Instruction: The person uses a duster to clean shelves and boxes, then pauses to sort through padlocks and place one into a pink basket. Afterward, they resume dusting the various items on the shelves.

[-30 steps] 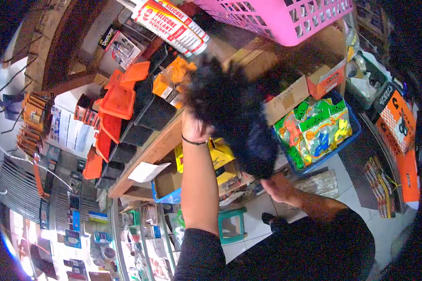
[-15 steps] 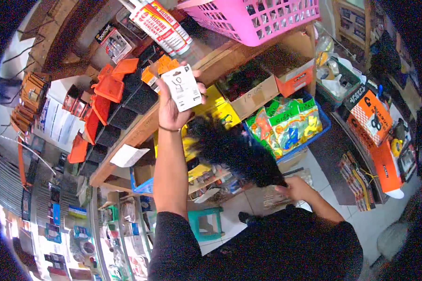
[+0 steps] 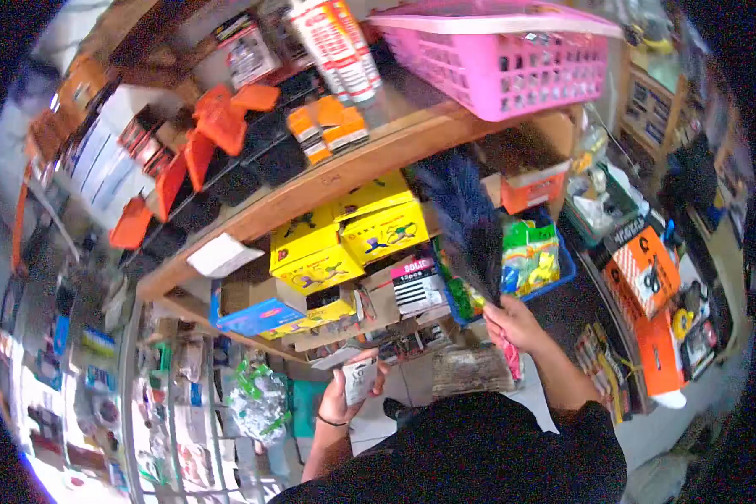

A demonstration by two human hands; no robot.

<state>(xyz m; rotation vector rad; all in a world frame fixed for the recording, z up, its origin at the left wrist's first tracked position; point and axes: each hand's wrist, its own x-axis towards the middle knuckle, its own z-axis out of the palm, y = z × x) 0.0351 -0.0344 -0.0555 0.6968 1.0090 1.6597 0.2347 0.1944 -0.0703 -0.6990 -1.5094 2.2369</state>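
1. Now lowered from shelf height to near the chest: left hand point(image 3: 342, 396), fingers clasped around a small white card point(image 3: 359, 380).
2. Higher than before: right hand point(image 3: 512, 323), clenched on the handle of a dark feather duster point(image 3: 464, 220).
3. Swung upright since the earlier frame: duster's long axis, feathers pointing up at the front edge of the wooden shelf point(image 3: 328, 186), beside yellow boxes point(image 3: 344, 235).
4. Farthest, on the shelf's right end: pink basket point(image 3: 512, 59).

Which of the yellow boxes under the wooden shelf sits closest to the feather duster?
The right yellow box of the upper pair; its edge almost meets the duster, while the left box lies farther away.
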